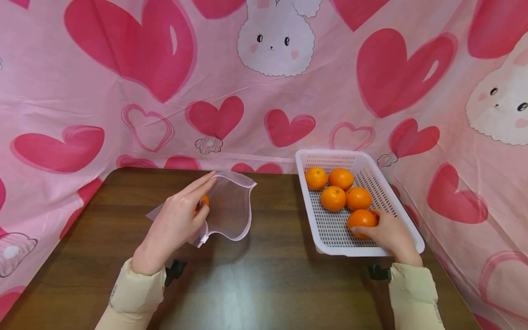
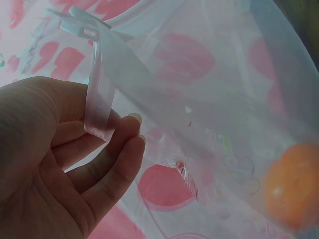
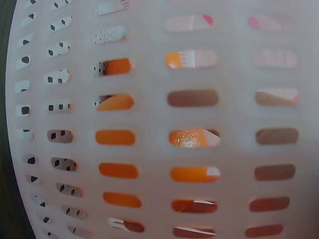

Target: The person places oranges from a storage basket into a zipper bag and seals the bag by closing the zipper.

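Observation:
My left hand (image 1: pixel 175 222) pinches the edge of a clear zip bag (image 1: pixel 231 208) between thumb and fingers. The bag's mouth gapes to the right, with a white slider (image 1: pixel 204 239) at its near corner. Inside the bag lies one orange (image 2: pixel 294 186), partly hidden behind the left hand in the head view. On the right, my right hand (image 1: pixel 393 236) reaches into a white plastic basket (image 1: pixel 354 251) and grips an orange (image 1: pixel 362 223) at the near end. In the right wrist view the slotted basket wall covers the hand, and orange patches show through its slots.
Several other oranges (image 1: pixel 333 198) sit together in the far left part of the basket. Both bag and basket are on a dark wooden table (image 1: pixel 247 293). A pink cloth (image 1: pixel 255 128) with hearts and rabbits hangs behind the table and along its sides.

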Demonstrator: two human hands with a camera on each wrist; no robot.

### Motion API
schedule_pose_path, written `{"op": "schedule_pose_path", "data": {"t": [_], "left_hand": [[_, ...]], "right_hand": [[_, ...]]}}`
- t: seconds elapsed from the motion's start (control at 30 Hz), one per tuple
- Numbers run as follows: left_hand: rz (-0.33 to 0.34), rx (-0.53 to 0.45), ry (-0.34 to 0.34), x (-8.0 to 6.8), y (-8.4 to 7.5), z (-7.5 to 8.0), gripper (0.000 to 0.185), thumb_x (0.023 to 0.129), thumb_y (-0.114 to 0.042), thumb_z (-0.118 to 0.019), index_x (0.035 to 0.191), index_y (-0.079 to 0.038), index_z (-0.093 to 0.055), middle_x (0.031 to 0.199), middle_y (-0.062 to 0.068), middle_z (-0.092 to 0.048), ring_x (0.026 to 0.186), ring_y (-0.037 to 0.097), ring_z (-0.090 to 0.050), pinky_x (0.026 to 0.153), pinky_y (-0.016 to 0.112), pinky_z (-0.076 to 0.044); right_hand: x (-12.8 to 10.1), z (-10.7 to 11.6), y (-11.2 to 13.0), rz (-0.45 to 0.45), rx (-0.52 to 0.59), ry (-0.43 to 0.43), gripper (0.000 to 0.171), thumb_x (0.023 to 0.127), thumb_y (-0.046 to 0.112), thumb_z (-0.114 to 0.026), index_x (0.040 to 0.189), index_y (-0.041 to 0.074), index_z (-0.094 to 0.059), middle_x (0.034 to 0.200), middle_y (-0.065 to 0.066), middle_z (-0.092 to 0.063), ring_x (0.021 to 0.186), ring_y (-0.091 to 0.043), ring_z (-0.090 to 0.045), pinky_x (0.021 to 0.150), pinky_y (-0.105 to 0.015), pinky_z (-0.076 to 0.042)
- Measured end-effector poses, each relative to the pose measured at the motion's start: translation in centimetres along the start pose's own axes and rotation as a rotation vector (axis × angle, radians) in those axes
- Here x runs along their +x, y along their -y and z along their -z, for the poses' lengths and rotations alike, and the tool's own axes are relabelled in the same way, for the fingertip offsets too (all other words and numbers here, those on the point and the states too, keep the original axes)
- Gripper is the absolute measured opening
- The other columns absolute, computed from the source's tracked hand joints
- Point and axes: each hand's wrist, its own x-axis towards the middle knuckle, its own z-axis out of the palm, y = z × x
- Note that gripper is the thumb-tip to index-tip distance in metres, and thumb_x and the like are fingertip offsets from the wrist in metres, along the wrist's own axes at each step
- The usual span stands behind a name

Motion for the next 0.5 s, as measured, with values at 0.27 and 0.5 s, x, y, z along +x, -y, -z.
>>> {"op": "schedule_pose_path", "data": {"t": [0.27, 0.5], "left_hand": [[0.012, -0.005, 0.009, -0.09, -0.12, 0.02, 0.065, 0.086, 0.003, -0.074, 0.147, -0.005, -0.055, 0.152, 0.008, -0.05, 0.055, 0.009, -0.04, 0.051, 0.022, -0.046], [0.015, -0.006, 0.011, -0.14, -0.13, 0.05, 0.065, 0.086, 0.003, -0.074, 0.147, -0.006, -0.054, 0.152, 0.008, -0.049, 0.054, 0.009, -0.04, 0.051, 0.022, -0.046]], "right_hand": [[-0.09, -0.07, 0.08, -0.013, 0.045, -0.014, 0.104, 0.08, 0.058, -0.079, 0.144, -0.015, -0.042, 0.127, -0.035, -0.055, 0.103, -0.047, -0.055, 0.091, -0.064, -0.047], [-0.32, 0.06, 0.17, -0.02, 0.073, -0.04, 0.105, 0.08, 0.06, -0.079, 0.145, -0.013, -0.041, 0.129, -0.035, -0.053, 0.104, -0.046, -0.054, 0.091, -0.064, -0.047]]}}
